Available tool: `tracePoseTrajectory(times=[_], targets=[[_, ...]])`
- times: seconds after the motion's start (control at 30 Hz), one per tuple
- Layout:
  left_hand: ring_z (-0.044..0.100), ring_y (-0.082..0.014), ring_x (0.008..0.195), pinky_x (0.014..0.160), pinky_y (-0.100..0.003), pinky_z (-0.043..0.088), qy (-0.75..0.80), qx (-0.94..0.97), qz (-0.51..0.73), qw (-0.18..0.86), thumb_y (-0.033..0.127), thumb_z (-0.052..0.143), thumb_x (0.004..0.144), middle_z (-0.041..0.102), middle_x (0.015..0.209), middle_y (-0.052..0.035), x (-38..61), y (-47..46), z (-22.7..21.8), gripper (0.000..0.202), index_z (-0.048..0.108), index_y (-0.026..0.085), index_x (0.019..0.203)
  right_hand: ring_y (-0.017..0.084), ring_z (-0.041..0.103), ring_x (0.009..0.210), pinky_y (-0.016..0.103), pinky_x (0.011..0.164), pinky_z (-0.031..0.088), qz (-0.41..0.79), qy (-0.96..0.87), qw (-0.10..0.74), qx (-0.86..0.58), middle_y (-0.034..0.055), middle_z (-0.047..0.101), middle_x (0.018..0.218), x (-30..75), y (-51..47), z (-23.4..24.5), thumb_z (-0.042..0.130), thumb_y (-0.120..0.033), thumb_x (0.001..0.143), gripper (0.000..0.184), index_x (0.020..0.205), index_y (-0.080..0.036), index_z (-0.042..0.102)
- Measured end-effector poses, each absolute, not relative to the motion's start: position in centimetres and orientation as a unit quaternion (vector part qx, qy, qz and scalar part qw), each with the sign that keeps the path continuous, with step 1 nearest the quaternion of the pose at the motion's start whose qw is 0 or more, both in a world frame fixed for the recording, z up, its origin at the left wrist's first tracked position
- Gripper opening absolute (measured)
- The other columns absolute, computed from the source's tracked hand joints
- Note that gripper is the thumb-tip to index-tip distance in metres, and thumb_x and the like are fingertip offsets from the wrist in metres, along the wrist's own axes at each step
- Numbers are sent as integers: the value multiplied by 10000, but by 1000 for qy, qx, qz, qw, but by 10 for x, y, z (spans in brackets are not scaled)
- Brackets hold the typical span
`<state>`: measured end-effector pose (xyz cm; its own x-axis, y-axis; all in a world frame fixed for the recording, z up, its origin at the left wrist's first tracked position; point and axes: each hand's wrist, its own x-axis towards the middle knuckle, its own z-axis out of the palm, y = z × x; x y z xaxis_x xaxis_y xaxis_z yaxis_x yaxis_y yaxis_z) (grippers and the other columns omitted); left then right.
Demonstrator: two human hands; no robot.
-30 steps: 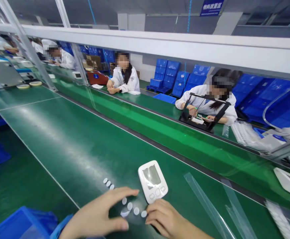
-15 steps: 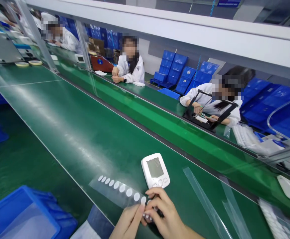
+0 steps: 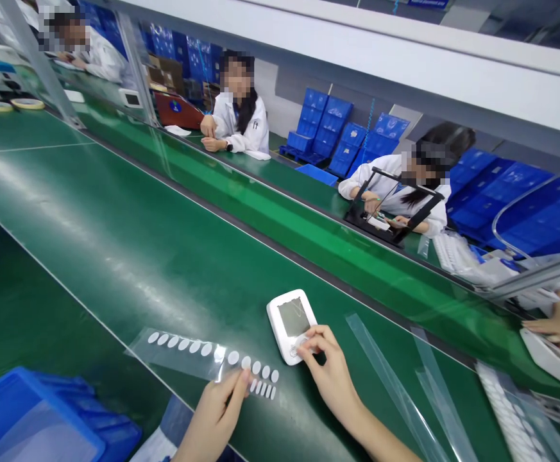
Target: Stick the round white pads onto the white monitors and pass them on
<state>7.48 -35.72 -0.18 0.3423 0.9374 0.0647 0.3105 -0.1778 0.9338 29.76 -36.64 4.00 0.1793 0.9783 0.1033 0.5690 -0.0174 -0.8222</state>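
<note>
A white handheld device [image 3: 289, 317] with a grey screen lies face up on the green conveyor belt [image 3: 116, 224]. My right hand [image 3: 328, 372] reaches to its lower end, thumb and forefinger pinched together on the button area; what they hold is too small to make out. A clear strip [image 3: 183, 350] carrying a row of small white round stickers lies left of the device. My left hand [image 3: 215, 410] rests stretched fingertips on the strip's right end, beside a second short row of stickers.
A blue bin [image 3: 34, 417] sits at the lower left. Two long clear film strips [image 3: 390, 378] lie right of the device. Another person's hand [image 3: 556, 321] touches a white part at the right edge. Workers in white coats sit across the belt, one at a black fixture [image 3: 390, 218].
My hands parted: the right one moved from the strip up onto the device's buttons, while the left stayed on the strip. The view shifted right and the strip now shows more fully.
</note>
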Motion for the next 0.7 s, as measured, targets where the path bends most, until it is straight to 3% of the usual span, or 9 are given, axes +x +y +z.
tracePoseTrajectory(times=[0.7], targets=[[564, -150, 551, 569, -222, 414, 457, 696, 352, 428, 337, 349, 970, 578, 587, 6, 76, -358, -2, 396, 526, 207, 640, 229, 548, 989, 370, 847, 471, 268, -601, 384, -648, 90, 500, 1053, 291, -371, 32, 560, -324, 905, 204, 760, -188, 605]])
